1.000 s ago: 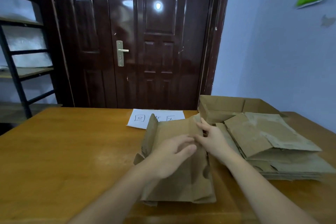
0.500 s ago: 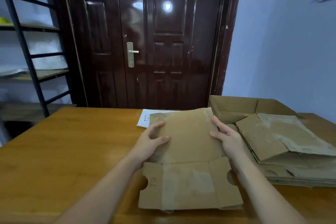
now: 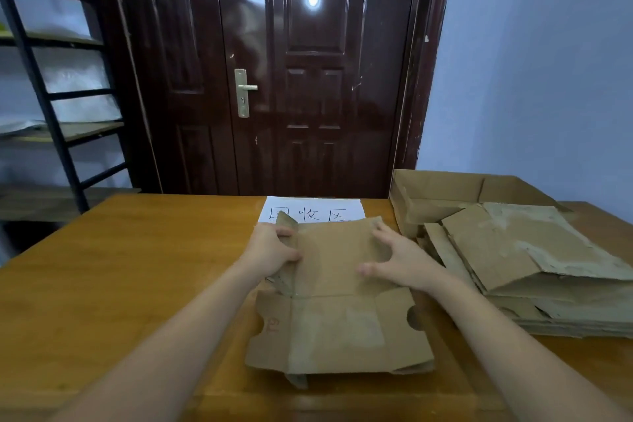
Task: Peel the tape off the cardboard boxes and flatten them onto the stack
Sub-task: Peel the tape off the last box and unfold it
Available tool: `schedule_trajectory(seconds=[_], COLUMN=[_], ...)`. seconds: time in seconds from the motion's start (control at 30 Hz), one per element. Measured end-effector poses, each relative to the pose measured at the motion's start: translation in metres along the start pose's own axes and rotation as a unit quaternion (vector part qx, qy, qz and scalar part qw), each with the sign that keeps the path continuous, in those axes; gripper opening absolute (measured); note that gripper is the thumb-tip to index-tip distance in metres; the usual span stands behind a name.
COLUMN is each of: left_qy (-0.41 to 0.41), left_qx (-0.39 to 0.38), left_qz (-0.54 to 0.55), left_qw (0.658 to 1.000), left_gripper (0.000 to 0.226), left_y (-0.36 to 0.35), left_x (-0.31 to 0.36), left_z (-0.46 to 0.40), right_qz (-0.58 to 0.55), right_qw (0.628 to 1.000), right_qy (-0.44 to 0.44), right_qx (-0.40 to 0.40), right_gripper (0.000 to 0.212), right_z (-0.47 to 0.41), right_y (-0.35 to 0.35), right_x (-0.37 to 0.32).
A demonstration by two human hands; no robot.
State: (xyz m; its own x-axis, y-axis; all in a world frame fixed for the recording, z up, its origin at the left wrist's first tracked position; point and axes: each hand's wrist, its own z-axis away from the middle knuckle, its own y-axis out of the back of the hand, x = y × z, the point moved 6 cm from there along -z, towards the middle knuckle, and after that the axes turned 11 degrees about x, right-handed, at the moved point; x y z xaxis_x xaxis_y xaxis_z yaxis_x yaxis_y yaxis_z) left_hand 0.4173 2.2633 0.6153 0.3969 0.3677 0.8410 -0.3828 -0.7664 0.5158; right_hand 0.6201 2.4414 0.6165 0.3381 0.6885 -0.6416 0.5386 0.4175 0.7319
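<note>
A brown cardboard box [image 3: 337,325], collapsed nearly flat, lies on the wooden table [image 3: 113,284] in front of me, its flaps spread toward me. My left hand [image 3: 270,248] grips its upper left edge, fingers curled round the folded side. My right hand [image 3: 399,259] hovers over the upper right part with fingers spread and arched, fingertips at the cardboard. To the right sits the stack of flattened cardboard [image 3: 534,271].
An open cardboard box [image 3: 442,193] stands behind the stack at the table's far right. A white paper sheet with handwritten characters [image 3: 311,211] lies at the table's far edge. A dark door [image 3: 291,79], a black metal shelf [image 3: 44,96] and a blue wall lie beyond.
The box has been turned and pressed down from a half-folded shape to nearly flat. Both hands moved from its middle to its upper corners; my right hand let go of the edge and spread.
</note>
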Motion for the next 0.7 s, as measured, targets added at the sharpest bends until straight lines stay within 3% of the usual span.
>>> schedule_trajectory(seconds=[0.07, 0.17, 0.3, 0.4, 0.57, 0.7], left_qy=[-0.002, 0.016, 0.007, -0.001, -0.041, -0.091], left_qx=[-0.007, -0.009, -0.021, -0.071, -0.138, -0.165], left_qz=[-0.026, 0.006, 0.032, 0.033, -0.125, -0.332], left_qw=[1.0, 1.0, 0.999, 0.997, 0.982, 0.924], left_gripper=[0.055, 0.056, 0.058, 0.064, 0.083, 0.104], left_y=[-0.006, -0.015, -0.028, -0.041, -0.063, -0.066], left_x=[-0.007, -0.015, -0.011, -0.01, -0.018, -0.02], left_z=[0.002, 0.005, 0.009, 0.014, 0.019, 0.024], right_qz=[0.065, 0.123, 0.171, 0.192, 0.241, 0.24], right_qw=[0.996, 0.988, 0.979, 0.973, 0.962, 0.96], right_qy=[0.002, -0.01, -0.025, -0.036, -0.049, -0.065], right_qx=[-0.057, -0.097, -0.109, -0.123, -0.119, -0.129], right_gripper=[0.118, 0.115, 0.112, 0.109, 0.107, 0.106], right_z=[0.001, 0.003, 0.001, -0.001, 0.001, 0.005], right_y=[-0.016, -0.033, -0.032, -0.022, -0.013, -0.017], right_x=[0.007, 0.021, 0.035, 0.042, 0.054, 0.054])
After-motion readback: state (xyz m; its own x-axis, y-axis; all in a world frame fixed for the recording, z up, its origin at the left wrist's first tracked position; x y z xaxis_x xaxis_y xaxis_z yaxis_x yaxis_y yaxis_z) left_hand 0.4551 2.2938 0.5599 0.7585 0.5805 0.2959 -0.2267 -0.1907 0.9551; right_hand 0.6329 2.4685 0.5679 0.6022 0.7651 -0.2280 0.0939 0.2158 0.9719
